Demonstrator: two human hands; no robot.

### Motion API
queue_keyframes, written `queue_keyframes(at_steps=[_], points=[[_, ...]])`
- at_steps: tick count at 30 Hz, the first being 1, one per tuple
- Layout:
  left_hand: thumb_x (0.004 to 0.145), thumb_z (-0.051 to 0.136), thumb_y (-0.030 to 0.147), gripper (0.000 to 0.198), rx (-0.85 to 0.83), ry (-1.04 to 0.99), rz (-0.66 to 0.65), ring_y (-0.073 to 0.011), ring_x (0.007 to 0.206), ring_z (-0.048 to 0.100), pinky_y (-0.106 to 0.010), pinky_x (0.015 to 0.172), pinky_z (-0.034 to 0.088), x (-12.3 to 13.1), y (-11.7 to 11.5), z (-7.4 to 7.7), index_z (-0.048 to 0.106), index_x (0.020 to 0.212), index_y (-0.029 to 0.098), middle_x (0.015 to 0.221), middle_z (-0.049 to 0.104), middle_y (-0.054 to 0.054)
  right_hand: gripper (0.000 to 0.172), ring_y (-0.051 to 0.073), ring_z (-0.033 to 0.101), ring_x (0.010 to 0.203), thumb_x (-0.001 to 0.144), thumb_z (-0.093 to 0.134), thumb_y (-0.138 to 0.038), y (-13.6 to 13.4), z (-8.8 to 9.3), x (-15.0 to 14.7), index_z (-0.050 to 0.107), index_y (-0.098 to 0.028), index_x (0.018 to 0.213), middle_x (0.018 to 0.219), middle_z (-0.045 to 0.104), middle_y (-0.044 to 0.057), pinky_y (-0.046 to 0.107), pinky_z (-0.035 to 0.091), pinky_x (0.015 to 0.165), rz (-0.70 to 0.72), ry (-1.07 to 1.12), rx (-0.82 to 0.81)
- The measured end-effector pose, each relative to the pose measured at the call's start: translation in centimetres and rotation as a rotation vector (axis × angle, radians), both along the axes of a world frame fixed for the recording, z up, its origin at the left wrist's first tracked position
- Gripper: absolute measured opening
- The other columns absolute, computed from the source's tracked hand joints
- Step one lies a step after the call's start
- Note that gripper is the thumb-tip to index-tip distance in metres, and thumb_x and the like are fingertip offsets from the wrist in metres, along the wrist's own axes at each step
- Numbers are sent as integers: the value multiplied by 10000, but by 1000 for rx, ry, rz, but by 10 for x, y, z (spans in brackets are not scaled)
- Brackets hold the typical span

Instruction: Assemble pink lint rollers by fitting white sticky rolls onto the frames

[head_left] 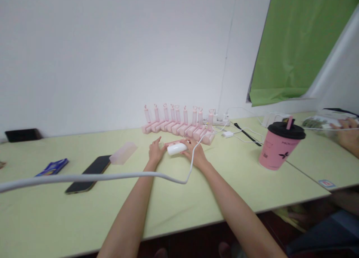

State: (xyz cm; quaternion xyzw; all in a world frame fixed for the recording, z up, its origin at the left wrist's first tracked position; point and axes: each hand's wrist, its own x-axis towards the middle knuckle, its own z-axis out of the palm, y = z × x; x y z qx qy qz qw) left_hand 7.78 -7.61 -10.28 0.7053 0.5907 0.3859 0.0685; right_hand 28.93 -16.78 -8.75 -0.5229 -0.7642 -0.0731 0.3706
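Both my hands reach out to the middle of a pale green table (56, 209). My right hand (195, 151) is closed around a small white cylinder-shaped item (176, 149) that lies across a pink piece (175, 142). My left hand (156, 152) rests beside the white item's left end, fingers partly stretched, touching the pink piece. Just behind them a row of several pink holders (179, 125) with upright pink sticks stands near the wall.
A white cable (92, 177) runs across the table from the left. A black phone (89, 173), a blue packet (52, 167) and a translucent pink cover (123, 153) lie left. A pink lidded cup (279, 145), chargers and another person's hand (346, 132) are right.
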Motion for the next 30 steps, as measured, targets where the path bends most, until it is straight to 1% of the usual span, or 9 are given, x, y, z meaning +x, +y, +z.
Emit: queue_keyframes(at_steps=[2, 4, 9, 16, 18, 21, 23, 26, 30], points=[[765, 515, 426, 513, -26, -49, -120, -187, 818, 575, -334, 787, 437, 5, 1, 1, 532, 1213, 179, 1016, 631, -92, 454, 244, 477, 1056, 791, 594, -285, 2, 0, 3, 494, -247, 1232, 1178, 501, 103, 386, 379, 899, -43, 2, -4], [753, 532, 414, 472, -37, -98, -222, -151, 717, 570, -294, 727, 449, 7, 0, 3, 583, 1147, 158, 928, 651, -73, 445, 257, 462, 1070, 804, 573, -288, 5, 1, 6, 492, -235, 1238, 1183, 496, 115, 397, 370, 901, -98, 17, 0], [678, 620, 452, 492, -68, -147, -397, -135, 677, 574, -262, 664, 455, 10, -10, 8, 635, 1054, 135, 843, 666, -67, 466, 260, 468, 1041, 803, 574, -283, 8, 0, 16, 475, -248, 1257, 1213, 476, 110, 393, 359, 890, -199, 74, -14], [575, 711, 395, 495, -88, -178, -452, -155, 689, 591, -273, 652, 469, 22, -20, 11, 646, 982, 121, 803, 672, -70, 427, 244, 466, 1068, 809, 572, -318, 12, -3, 24, 502, -276, 1228, 1198, 507, 86, 386, 343, 898, -124, 80, -74], [575, 713, 388, 528, -88, -209, -464, -150, 681, 588, -268, 648, 468, 24, -24, 12, 633, 1024, 124, 782, 665, -60, 425, 237, 474, 1069, 799, 580, -319, 15, -6, 27, 511, -275, 1216, 1196, 516, 78, 386, 344, 902, -91, 118, -94], [588, 710, 382, 656, -95, -226, -501, -126, 632, 563, -250, 626, 455, 27, -30, 15, 560, 1182, 147, 730, 643, -21, 417, 212, 482, 1077, 787, 581, -312, 20, -12, 33, 524, -259, 1197, 1190, 531, 61, 368, 353, 909, 0, 194, -130], [595, 708, 379, 675, -105, -186, -525, -115, 615, 544, -244, 621, 444, 28, -33, 14, 546, 1210, 153, 720, 636, -8, 419, 205, 488, 1071, 770, 595, -313, 23, -16, 38, 537, -253, 1180, 1175, 548, 51, 374, 345, 924, 34, 209, -156], [600, 706, 373, 607, -132, -112, -538, -120, 630, 545, -249, 629, 443, 30, -36, 13, 599, 1146, 129, 746, 650, -19, 422, 211, 489, 1070, 747, 623, -314, 24, -19, 43, 553, -258, 1159, 1156, 568, 42, 400, 315, 955, 50, 179, -177], [617, 694, 364, 609, -110, -35, -530, -145, 678, 578, -272, 676, 460, 33, -39, 13, 586, 1165, 121, 787, 670, -36, 430, 201, 502, 1050, 760, 617, -313, 19, -13, 47, 542, -262, 1180, 1166, 556, 42, 362, 337, 933, 66, 144, -180]])
